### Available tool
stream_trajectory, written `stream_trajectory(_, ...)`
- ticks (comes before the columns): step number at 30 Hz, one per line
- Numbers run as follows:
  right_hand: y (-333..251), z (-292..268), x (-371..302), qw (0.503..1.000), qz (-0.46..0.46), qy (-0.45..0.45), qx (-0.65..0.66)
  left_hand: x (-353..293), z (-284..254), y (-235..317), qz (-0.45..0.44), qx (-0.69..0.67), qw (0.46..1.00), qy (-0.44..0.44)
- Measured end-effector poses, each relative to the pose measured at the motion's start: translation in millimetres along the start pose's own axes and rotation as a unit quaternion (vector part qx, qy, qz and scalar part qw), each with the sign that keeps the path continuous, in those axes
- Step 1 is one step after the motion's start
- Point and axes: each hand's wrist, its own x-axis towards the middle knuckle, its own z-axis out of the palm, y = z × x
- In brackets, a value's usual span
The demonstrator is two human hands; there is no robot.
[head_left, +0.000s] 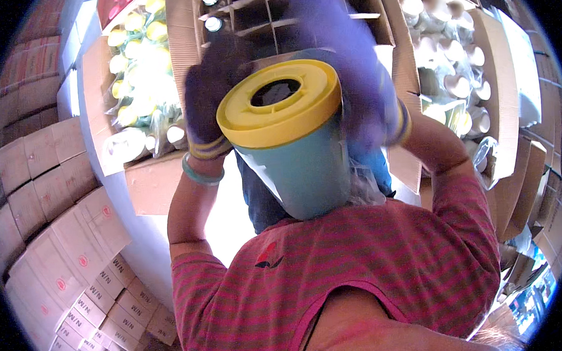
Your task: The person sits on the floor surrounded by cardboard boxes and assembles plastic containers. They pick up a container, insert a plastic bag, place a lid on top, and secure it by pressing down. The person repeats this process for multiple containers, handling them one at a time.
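1. Pink-and-red striped shirt (360,260) fills the near foreground, the person's own chest right under the lens, and it cuts off the bottom of everything they hold
2. Just beyond it comes the light blue container (306,174), tipped with its yellow lid (281,103) facing up at the camera; its lower end is hidden behind the shirt
3. That lid has a dark round opening in the middle, too dark to see inside
4. Left hand (218,93), in a dark purple glove with yellow-striped cuff, is pressed against the container's left side just behind the lid; the fingers are wrapped round the far side, so I can't see how tightly they close
5. Pale green bangle (200,173) sits on that wrist
6. Right hand (351,66) is a purple blur on the right, far side of the container; it looks to be against it, but whether the fingers are clamped or loose I cannot tell
7. Crinkled clear plastic (360,184) shows under the container's right side, half hidden
8. Far centre, a cardboard box with dividers (255,16), mostly masked by hands and lid
9. Far left, a box of yellow-capped items in plastic (135,62), washed out by glare
10. Far right, a carton of whitish round-topped pieces (451,61), bent by the lens
11. Near left, stacked sealed cartons (64,247), cut off by the dark rim
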Motion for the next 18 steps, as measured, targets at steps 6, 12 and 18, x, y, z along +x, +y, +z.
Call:
stream_trajectory(6, 30.9, -30.0, -10.1, 0.993, 0.014, -0.114, 0.001, -52.1, 11.0, -12.7, 0.233, 0.478, 0.845, -0.058)
stream_trajectory(12, 62.1, -18.4, -60.9, 0.998, 0.036, 0.055, -0.023, -56.2, 21.6, 10.2, 0.299, 0.524, 0.797, -0.024)
stream_trajectory(18, 81.5, -27.1, -59.8, 0.961, 0.24, 0.098, -0.101, -76.6, 39.6, -13.1, 0.317, 0.542, 0.776, -0.058)
